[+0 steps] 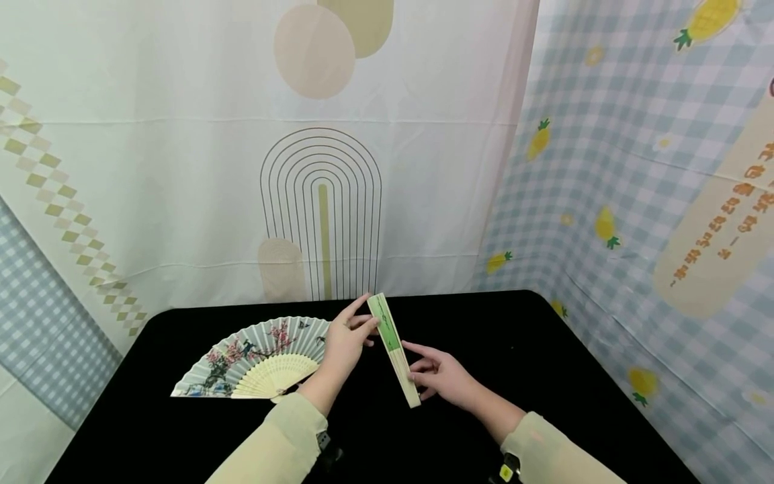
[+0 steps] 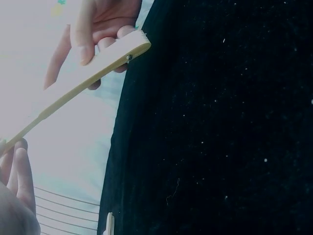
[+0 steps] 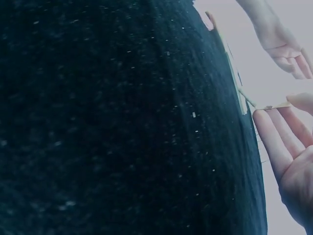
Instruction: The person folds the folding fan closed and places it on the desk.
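Observation:
A folded hand fan (image 1: 396,356) with green cloth on its upper half and pale ribs below is held tilted above the table. Near its upper end, the left hand (image 1: 345,346) pinches it between thumb and fingers. My right hand (image 1: 444,380) grips the lower ribs, thumb on one side and fingers on the other. The fan's edge and pivot rivet (image 2: 129,58) show in the left wrist view. In the right wrist view, pale glare hides most of the fan beyond the right hand (image 3: 296,164).
A spread fan (image 1: 254,366) with pink blossoms and birds on pale cloth lies on the black table (image 1: 514,417), left of the hands; the left hand covers part of it. Behind hangs a white curtain (image 1: 441,202), with a checked pineapple curtain (image 1: 629,168) at right.

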The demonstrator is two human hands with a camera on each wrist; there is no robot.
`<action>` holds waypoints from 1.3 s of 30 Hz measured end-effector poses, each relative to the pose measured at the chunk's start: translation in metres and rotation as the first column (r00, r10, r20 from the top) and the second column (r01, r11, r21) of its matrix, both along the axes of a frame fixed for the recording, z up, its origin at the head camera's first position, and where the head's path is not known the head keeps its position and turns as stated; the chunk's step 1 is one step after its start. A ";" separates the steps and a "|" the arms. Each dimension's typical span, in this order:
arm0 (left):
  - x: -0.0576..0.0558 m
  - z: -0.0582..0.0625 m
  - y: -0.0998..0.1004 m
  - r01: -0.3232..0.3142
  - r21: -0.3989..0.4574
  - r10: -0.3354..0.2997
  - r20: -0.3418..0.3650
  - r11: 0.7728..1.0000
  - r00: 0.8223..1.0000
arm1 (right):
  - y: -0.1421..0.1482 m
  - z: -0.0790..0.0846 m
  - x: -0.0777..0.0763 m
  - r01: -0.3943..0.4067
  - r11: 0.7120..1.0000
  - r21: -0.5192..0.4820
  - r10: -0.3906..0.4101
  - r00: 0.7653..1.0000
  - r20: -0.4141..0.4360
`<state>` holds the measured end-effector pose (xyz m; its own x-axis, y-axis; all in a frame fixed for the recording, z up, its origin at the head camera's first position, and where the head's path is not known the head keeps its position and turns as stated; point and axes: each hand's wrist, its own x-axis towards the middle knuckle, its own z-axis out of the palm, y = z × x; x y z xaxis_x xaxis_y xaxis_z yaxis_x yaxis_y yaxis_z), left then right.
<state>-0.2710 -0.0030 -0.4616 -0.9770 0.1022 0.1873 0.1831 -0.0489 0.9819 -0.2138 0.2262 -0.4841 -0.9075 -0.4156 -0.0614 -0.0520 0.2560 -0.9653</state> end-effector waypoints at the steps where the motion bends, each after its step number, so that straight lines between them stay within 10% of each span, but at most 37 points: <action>1: -0.001 -0.001 0.000 0.000 0.002 0.000 -0.002 1.000 1.000 | 0.000 0.000 0.001 0.001 1.000 0.000 -0.001 1.000 -0.002; 15: -0.002 -0.003 0.004 -0.019 -0.022 0.018 -0.023 1.000 1.000 | 0.002 -0.001 0.005 0.021 1.000 0.005 -0.021 1.000 -0.006; 25: 0.006 0.014 0.002 0.141 -0.036 -0.139 0.049 0.989 0.989 | 0.012 -0.007 0.000 0.019 1.000 0.025 -0.020 0.999 0.028; 39: -0.013 -0.018 0.013 0.188 -0.101 -0.173 0.139 0.977 0.975 | 0.028 -0.005 -0.005 -0.038 0.999 0.019 0.036 0.995 0.098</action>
